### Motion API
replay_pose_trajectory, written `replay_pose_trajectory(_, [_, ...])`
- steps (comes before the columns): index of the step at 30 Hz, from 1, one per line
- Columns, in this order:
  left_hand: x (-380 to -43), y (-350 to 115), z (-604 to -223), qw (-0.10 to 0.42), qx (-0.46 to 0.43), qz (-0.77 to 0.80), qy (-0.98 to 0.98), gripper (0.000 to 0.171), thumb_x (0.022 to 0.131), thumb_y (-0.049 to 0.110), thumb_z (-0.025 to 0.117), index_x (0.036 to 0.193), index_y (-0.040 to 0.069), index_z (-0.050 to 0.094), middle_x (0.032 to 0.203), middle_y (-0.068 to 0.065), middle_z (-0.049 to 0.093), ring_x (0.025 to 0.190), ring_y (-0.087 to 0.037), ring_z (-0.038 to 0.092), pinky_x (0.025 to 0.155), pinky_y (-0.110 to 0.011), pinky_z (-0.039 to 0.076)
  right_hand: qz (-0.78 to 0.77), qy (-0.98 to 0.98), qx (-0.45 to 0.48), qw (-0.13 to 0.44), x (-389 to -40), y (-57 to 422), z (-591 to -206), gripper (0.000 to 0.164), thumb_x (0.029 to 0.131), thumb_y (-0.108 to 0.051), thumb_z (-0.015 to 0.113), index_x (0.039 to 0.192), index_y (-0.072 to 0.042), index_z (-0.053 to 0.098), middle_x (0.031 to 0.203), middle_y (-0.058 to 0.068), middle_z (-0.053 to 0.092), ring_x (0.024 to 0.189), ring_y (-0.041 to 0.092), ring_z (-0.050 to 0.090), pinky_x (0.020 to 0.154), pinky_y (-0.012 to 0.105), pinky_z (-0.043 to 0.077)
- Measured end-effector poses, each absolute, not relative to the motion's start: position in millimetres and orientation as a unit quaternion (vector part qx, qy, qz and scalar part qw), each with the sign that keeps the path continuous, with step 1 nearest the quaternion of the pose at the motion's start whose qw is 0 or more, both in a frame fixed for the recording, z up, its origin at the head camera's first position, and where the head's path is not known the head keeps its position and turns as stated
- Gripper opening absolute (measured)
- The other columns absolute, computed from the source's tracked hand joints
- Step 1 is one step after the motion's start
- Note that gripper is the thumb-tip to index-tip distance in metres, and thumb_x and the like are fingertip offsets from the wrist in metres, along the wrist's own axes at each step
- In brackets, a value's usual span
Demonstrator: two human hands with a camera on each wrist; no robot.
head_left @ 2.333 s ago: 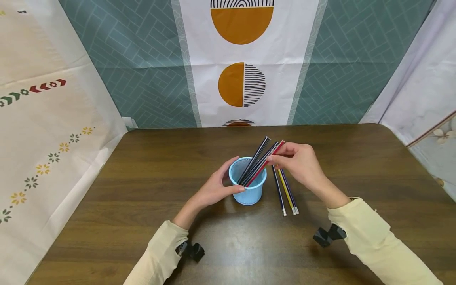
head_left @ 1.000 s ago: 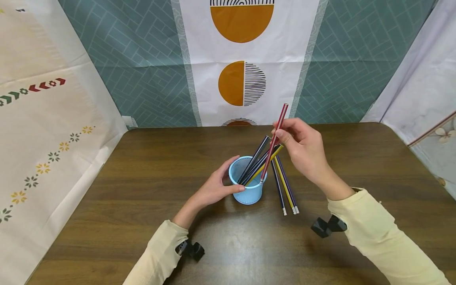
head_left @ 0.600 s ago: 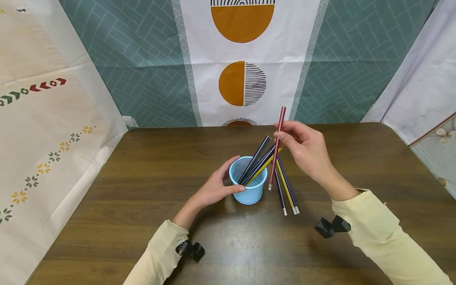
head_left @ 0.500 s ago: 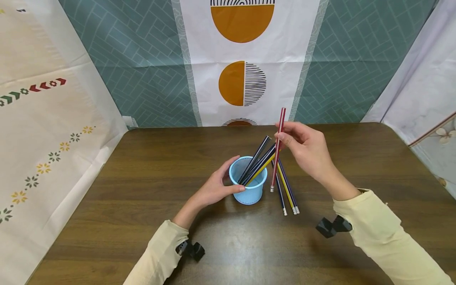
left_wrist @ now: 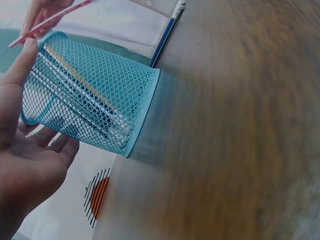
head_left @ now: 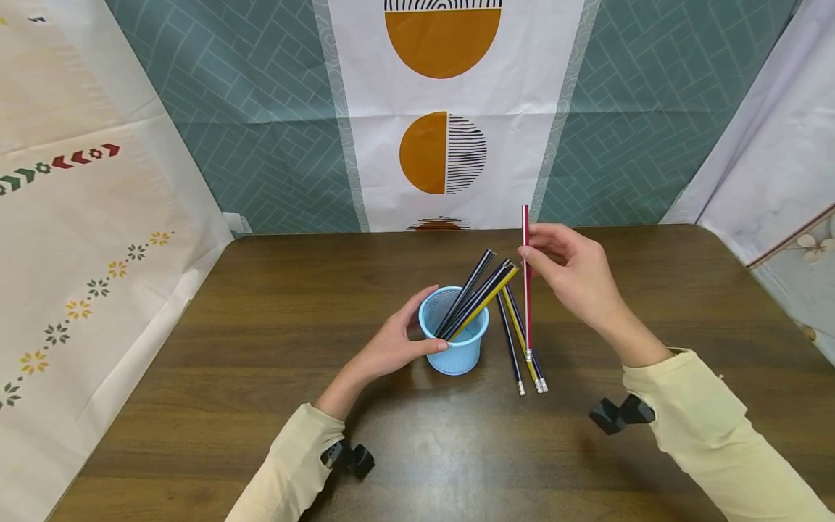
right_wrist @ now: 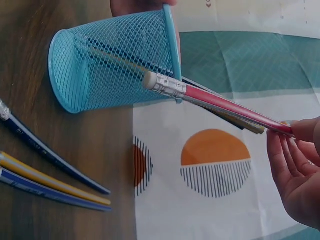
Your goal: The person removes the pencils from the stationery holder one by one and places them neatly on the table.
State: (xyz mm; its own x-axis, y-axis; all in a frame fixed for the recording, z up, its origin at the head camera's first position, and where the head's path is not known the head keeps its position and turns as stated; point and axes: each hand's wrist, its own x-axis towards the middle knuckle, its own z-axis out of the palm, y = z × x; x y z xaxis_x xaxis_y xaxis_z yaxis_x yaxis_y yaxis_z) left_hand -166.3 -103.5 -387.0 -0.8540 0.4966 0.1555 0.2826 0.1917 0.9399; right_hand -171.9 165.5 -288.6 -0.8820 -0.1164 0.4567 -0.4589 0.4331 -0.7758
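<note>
With your left hand point(head_left: 394, 341) you are gripping the blue mesh cup point(head_left: 454, 358), thumb and fingers curling around its rim while it is standing on the table point(head_left: 261, 348). Your right hand point(head_left: 574, 272) is pinching the red pencil point(head_left: 527, 304), which is hanging nearly upright outside the cup, eraser down, above three loose pencils point(head_left: 520, 336). Dark pencils point(head_left: 467, 290) and a yellow pencil point(head_left: 492, 296) are leaning inside the cup.
</note>
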Motion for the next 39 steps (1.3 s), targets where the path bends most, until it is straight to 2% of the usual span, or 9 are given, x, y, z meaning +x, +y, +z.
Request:
replay_pose_trajectory(5, [-166.7,-103.5,-387.2,0.092,0.255,0.584,0.765,0.084,0.083,0.012,0.077,0.151,0.009,0.028,0.143,-0.012,0.043,0.127,-0.027,0.045,0.104,-0.044,0.037,0.484,-0.846,0.159,0.158,-174.9,171.6,-293.0,0.027,0.091,-0.003,0.066,0.117,0.006,0.062,0.096,0.018,0.067,0.070,0.008,0.063,0.065,0.015,0.048])
replay_pose_trajectory(12, [-166.5,-103.6,-386.5,0.092,0.255,0.585,0.764,0.084,0.083,0.014,0.077,0.151,0.009,0.028,0.142,-0.011,0.043,0.126,-0.027,0.046,0.103,-0.044,0.038,0.468,-0.861,0.137,0.147,-179.7,179.4,-302.3,0.027,0.091,-0.007,0.066,0.116,0.005,0.063,0.093,0.017,0.066,0.070,0.004,0.059,0.062,0.016,0.046])
replay_pose_trajectory(21, [-167.6,-103.5,-387.4,0.089,0.257,0.584,0.765,0.084,0.083,0.011,0.077,0.151,0.010,0.028,0.142,-0.012,0.043,0.126,-0.028,0.046,0.103,-0.045,0.038,0.462,-0.871,0.119,0.117,-188.3,186.7,-319.1,0.027,0.091,-0.006,0.066,0.115,0.006,0.064,0.090,0.017,0.066,0.068,0.014,0.059,0.059,0.017,0.045])
replay_pose_trajectory(25, [-166.6,-103.4,-386.7,0.092,0.258,0.585,0.763,0.084,0.083,0.013,0.077,0.151,0.011,0.028,0.143,-0.013,0.043,0.126,-0.028,0.046,0.103,-0.045,0.038,0.457,-0.876,0.118,0.104,-193.3,189.4,-329.6,0.026,0.091,-0.005,0.065,0.114,0.008,0.064,0.090,0.017,0.065,0.066,0.013,0.058,0.058,0.018,0.046])
replay_pose_trajectory(31, [-166.8,-103.2,-386.6,0.093,0.258,0.586,0.762,0.083,0.083,0.012,0.076,0.151,0.010,0.028,0.142,-0.013,0.043,0.126,-0.029,0.046,0.103,-0.045,0.038,0.446,-0.885,0.110,0.077,-196.5,191.9,-341.0,0.028,0.091,-0.006,0.064,0.115,0.009,0.063,0.091,0.018,0.067,0.063,0.011,0.059,0.057,0.021,0.047])
replay_pose_trajectory(36, [-167.8,-103.3,-387.5,0.093,0.259,0.585,0.763,0.083,0.083,0.010,0.076,0.151,0.008,0.028,0.143,-0.014,0.043,0.127,-0.029,0.045,0.103,-0.046,0.038,0.448,-0.888,0.097,0.046,-197.2,194.7,-347.1,0.030,0.093,-0.007,0.063,0.117,0.010,0.061,0.094,0.020,0.067,0.062,0.022,0.063,0.057,0.025,0.050])
replay_pose_trajectory(39, [-167.8,-103.4,-387.4,0.093,0.256,0.583,0.765,0.084,0.083,0.011,0.076,0.151,0.007,0.027,0.143,-0.014,0.043,0.127,-0.030,0.045,0.103,-0.046,0.038,0.452,-0.887,0.089,0.030,-197.9,197.4,-351.2,0.031,0.093,-0.007,0.062,0.119,0.010,0.060,0.097,0.023,0.066,0.062,0.021,0.063,0.060,0.031,0.054])
